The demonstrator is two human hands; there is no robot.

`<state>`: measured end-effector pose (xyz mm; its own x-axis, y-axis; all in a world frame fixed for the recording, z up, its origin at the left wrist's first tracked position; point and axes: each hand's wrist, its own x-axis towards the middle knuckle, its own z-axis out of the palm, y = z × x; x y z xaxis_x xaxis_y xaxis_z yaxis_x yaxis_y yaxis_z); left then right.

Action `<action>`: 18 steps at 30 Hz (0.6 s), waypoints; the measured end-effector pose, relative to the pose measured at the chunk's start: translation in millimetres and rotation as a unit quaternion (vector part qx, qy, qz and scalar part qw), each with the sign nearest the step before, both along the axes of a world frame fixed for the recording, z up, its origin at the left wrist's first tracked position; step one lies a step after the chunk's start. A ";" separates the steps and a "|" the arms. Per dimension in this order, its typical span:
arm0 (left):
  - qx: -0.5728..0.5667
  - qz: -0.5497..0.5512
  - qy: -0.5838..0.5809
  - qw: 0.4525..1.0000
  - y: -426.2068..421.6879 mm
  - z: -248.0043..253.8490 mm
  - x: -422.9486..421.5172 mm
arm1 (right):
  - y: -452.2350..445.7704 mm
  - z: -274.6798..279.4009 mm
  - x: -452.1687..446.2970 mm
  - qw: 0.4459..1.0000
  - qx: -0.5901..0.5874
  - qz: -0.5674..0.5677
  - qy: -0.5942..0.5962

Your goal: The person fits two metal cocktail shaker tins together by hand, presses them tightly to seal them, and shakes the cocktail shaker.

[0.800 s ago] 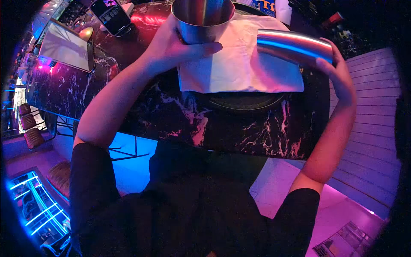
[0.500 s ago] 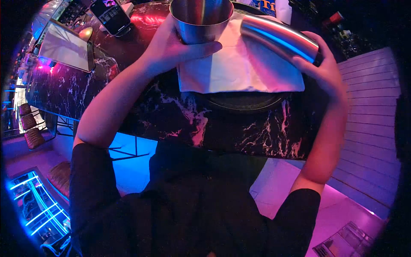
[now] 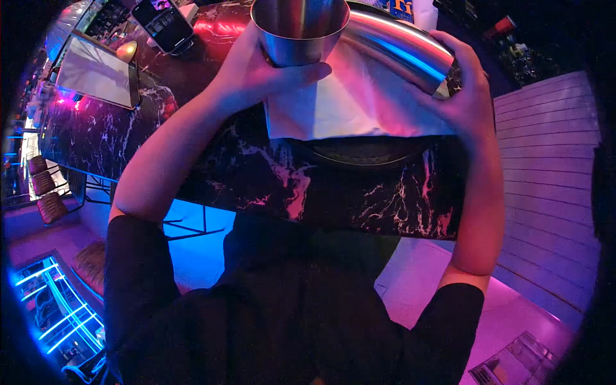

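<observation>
My left hand (image 3: 269,70) is wrapped around a metal shaker tin (image 3: 298,42), which stands with its wide mouth toward me. The thumb lies across the tin's near side. A second shaker tin (image 3: 398,48), shiny and lying on its side, points up and left toward the first one. My right hand (image 3: 462,90) grips its right end, fingers over the top and thumb below. Where the two tins come together, the first tin hides the second one's far end. A folded white cloth (image 3: 340,119) spreads beneath both, over a dark round tray (image 3: 369,154).
The black marble counter (image 3: 282,173) has pink-lit veins. A phone (image 3: 163,25) on a stand and a tablet-like panel (image 3: 96,74) stand at the left. Behind the cloth are a white bottle (image 3: 426,14) and a blue-and-orange package (image 3: 402,8). Slatted panelling (image 3: 548,179) is on the right.
My right hand has moved left and slightly up with its tin, bringing it closer to the other tin. My left hand has barely moved.
</observation>
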<state>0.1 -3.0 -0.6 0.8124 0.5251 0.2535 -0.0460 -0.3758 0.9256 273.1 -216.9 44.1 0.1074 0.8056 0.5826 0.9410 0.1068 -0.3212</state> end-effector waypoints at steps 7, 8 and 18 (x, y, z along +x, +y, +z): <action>0.029 0.000 -0.004 1.000 4.8 -2.9 -1.9 | 1.7 3.5 -11.3 1.000 0.021 0.022 0.000; 0.036 0.003 -0.007 0.999 5.5 -4.3 -1.9 | 2.0 2.3 -10.7 0.999 0.017 0.029 0.009; 0.000 -0.009 -0.033 0.999 0.9 -2.7 -0.5 | 1.6 0.3 1.2 0.999 0.023 0.022 0.010</action>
<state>-0.4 -2.1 -3.3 0.8030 0.5107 0.3073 -0.1138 -0.3747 0.9201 274.3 -215.3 44.3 0.0837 0.7818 0.6179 0.9286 0.1637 -0.3330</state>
